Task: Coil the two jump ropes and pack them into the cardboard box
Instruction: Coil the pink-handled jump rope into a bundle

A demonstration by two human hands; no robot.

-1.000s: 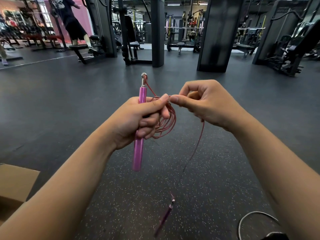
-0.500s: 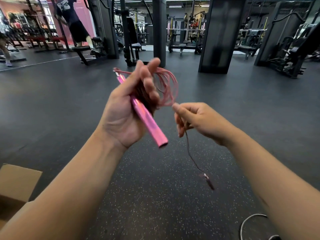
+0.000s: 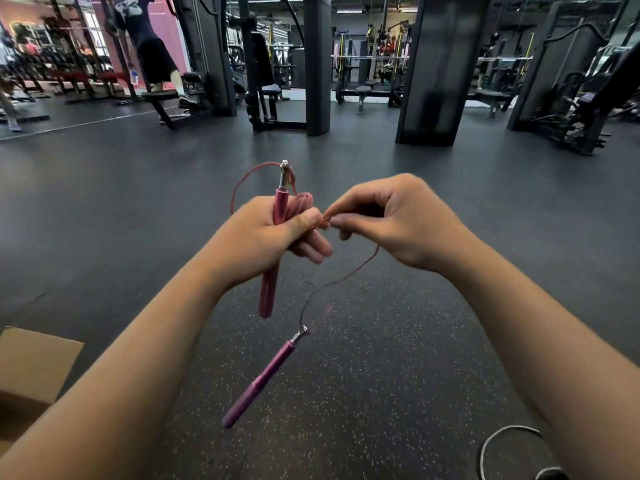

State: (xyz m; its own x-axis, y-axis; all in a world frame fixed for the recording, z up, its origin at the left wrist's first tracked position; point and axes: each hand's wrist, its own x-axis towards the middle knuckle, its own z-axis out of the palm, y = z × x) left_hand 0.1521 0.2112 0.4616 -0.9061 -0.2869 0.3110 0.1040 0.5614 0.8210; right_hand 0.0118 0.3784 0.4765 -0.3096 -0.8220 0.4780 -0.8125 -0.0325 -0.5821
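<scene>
The left hand [image 3: 270,233] is gripping one pink handle [image 3: 273,251] with the coils; the right hand [image 3: 391,220] is pinching the cord [image 3: 341,277]. The second handle [image 3: 259,379] is dangling free. I'd be keeping loops even, tension light. The cardboard box [image 3: 33,368] is sitting lower left.

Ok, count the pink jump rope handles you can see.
2. One pink handle is gripped upright in the left hand; the other handle dangles below on the cord, which the right hand pinches.

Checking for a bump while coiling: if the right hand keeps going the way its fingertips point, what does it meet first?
Most likely the left hand, whose thumb lies just beyond the right hand along the pinched cord.
</scene>
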